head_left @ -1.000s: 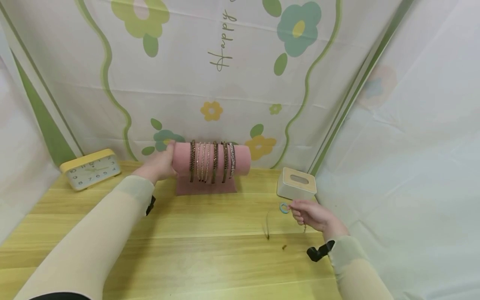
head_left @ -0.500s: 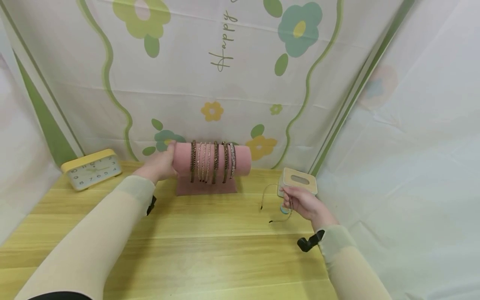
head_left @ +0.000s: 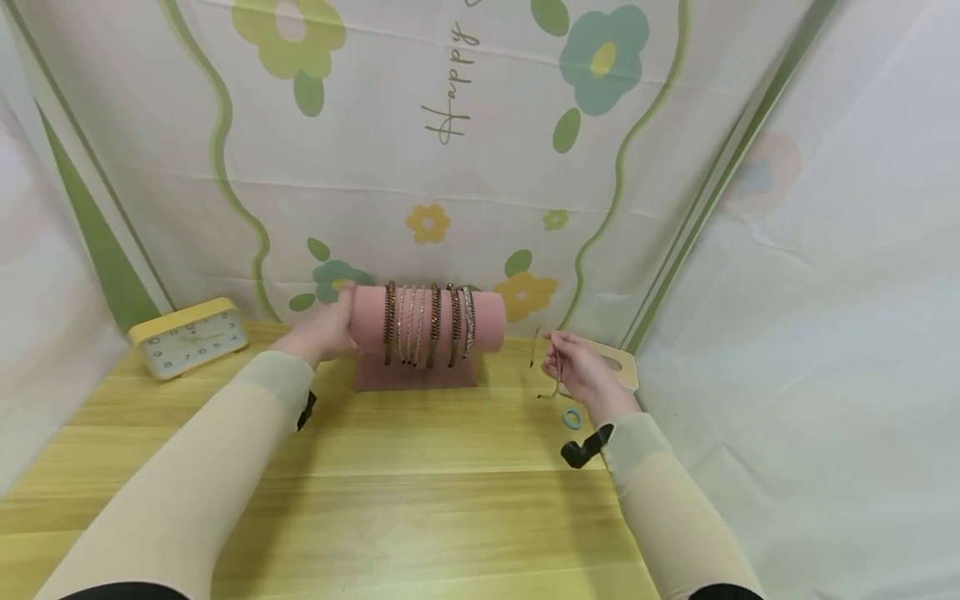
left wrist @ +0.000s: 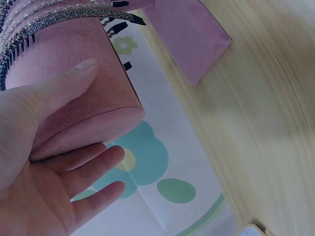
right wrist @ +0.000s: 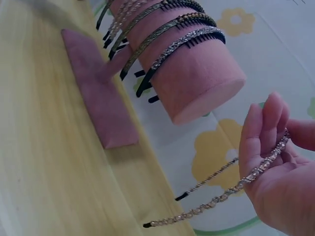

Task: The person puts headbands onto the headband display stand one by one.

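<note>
My left hand holds the left end of a pink velvet headband stand. In the left wrist view the thumb lies on the roll and the other fingers are at its end. Several headbands sit around the roll, some dark and toothed, some thin and beaded; the silvery headband is nearest its right end. My right hand pinches a beaded headband by its curved top, tips hanging down. It is beside the stand's right end, apart from it.
A blue ring lies on the wooden table below my right hand. Behind that hand is a box with a wooden top, partly hidden. A yellow and white clock stands at the left. A flowered curtain hangs behind.
My right hand has moved left and away from me with the beaded headband, coming closer to the stand. The blue ring is now in plain view. My left hand stays on the stand.
</note>
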A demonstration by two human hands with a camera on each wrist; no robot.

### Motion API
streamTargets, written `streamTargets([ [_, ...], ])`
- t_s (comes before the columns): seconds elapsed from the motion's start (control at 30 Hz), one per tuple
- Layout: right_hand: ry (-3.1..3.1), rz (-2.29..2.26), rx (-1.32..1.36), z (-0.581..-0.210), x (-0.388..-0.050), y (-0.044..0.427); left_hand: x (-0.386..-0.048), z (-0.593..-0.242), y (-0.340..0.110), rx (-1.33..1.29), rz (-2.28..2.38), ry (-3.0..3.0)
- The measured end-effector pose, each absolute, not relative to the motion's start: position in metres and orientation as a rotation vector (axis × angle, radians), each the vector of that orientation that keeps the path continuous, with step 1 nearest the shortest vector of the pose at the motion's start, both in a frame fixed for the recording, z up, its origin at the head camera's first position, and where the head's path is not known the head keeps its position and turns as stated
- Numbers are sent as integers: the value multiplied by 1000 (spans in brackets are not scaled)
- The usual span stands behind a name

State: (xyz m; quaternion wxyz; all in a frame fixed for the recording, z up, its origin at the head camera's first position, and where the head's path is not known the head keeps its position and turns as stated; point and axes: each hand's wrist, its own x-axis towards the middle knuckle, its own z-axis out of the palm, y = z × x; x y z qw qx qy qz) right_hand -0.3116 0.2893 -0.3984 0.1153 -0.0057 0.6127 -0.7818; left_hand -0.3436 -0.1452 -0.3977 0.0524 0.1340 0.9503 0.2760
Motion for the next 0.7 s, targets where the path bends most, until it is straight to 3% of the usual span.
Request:
streamTargets([
  [0.7,1707,-2443,26,-375,-357,252,-345,-401,-144,373,852,2890],
])
